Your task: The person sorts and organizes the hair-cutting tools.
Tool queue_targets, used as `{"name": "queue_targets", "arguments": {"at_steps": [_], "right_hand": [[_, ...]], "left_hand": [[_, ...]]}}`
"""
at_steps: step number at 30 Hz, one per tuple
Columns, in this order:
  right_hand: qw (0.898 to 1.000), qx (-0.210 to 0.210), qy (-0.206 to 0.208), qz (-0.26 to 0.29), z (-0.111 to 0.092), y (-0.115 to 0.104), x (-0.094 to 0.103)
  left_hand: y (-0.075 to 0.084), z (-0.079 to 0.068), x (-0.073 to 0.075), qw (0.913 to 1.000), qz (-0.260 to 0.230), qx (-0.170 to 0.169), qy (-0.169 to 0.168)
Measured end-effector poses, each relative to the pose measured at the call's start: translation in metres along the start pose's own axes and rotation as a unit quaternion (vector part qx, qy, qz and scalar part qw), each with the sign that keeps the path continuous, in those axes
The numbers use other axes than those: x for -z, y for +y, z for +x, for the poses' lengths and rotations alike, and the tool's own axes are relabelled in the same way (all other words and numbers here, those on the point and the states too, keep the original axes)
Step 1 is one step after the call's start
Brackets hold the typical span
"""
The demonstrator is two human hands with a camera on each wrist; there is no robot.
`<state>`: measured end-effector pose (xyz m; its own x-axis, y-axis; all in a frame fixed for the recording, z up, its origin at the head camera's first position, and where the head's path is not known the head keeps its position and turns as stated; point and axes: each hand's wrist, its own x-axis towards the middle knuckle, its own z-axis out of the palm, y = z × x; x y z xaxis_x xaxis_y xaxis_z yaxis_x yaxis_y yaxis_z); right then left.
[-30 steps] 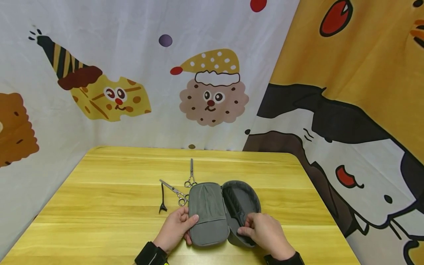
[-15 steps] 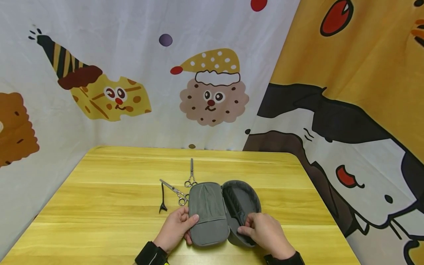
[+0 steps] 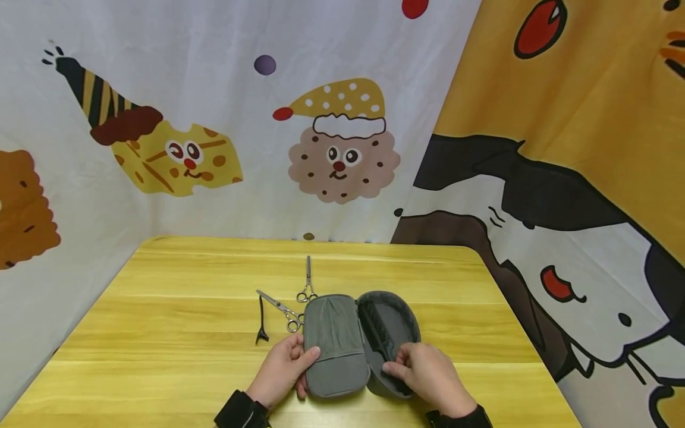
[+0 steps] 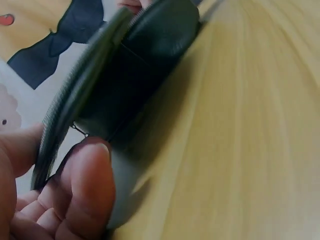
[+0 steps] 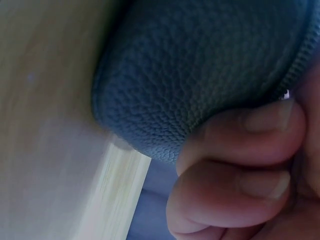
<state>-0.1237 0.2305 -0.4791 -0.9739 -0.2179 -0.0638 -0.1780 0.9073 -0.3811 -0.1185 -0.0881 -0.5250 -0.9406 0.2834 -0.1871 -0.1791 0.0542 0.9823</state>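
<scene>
A grey zip case (image 3: 337, 339) lies spread on the table in the head view, its pocketed lid left and deep half (image 3: 409, 324) right. My left hand (image 3: 283, 368) pinches the lid's left edge; the left wrist view shows thumb and fingers (image 4: 90, 185) on either side of it. My right hand (image 3: 430, 374) grips the deep half's near right rim, thumb reaching inside, fingers (image 5: 235, 195) curled by the pebbled outer wall. Inside lies a dark, long object (image 3: 377, 327), perhaps a comb; its near end is close to the thumb. Whether the thumb touches it I cannot tell.
Beyond the case lie two pairs of hairdressing scissors, one upright pair (image 3: 308, 276) and one slanting pair (image 3: 279, 306). A slim black piece with a forked end (image 3: 261, 324) is left of them. The wooden table (image 3: 160, 356) meets a printed curtain (image 3: 214, 214) at the back.
The head view has shifted very slightly. Both hands and the case keep their places.
</scene>
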Motion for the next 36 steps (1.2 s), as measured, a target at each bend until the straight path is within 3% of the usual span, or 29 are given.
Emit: {"name": "queue_targets", "arguments": {"at_steps": [4,7,12,17,20,25,30,33,36], "right_hand": [[1.000,-0.001,-0.003,0.004,0.000,0.001,-0.001],[1.000,0.000,-0.002,0.004,0.000,0.001,0.000],[1.000,0.004,-0.002,0.002,0.001,0.002,0.000],[1.000,0.006,0.000,0.004,0.001,0.002,-0.001],[1.000,0.006,0.001,0.005,0.000,0.002,0.000],[1.000,0.004,0.002,0.006,0.000,0.002,0.003],[1.000,0.006,-0.003,0.008,0.001,0.002,0.004],[1.000,0.007,-0.005,0.009,0.001,0.003,0.003],[1.000,0.008,-0.004,0.012,0.001,0.003,0.003]], "left_hand": [[0.003,-0.004,0.003,0.9954,0.093,-0.002,0.026],[0.007,-0.008,0.005,0.9801,0.190,-0.021,0.053],[0.017,-0.015,0.008,0.9388,0.320,-0.049,0.118],[0.027,-0.016,0.021,0.8867,0.400,-0.072,0.221],[0.030,-0.016,0.032,0.8633,0.431,-0.084,0.248],[0.032,-0.018,0.046,0.8490,0.464,-0.087,0.236],[0.036,-0.011,0.057,0.8287,0.500,-0.087,0.235],[0.037,-0.005,0.064,0.8185,0.523,-0.067,0.228],[0.035,0.000,0.072,0.8189,0.532,-0.033,0.212]]}}
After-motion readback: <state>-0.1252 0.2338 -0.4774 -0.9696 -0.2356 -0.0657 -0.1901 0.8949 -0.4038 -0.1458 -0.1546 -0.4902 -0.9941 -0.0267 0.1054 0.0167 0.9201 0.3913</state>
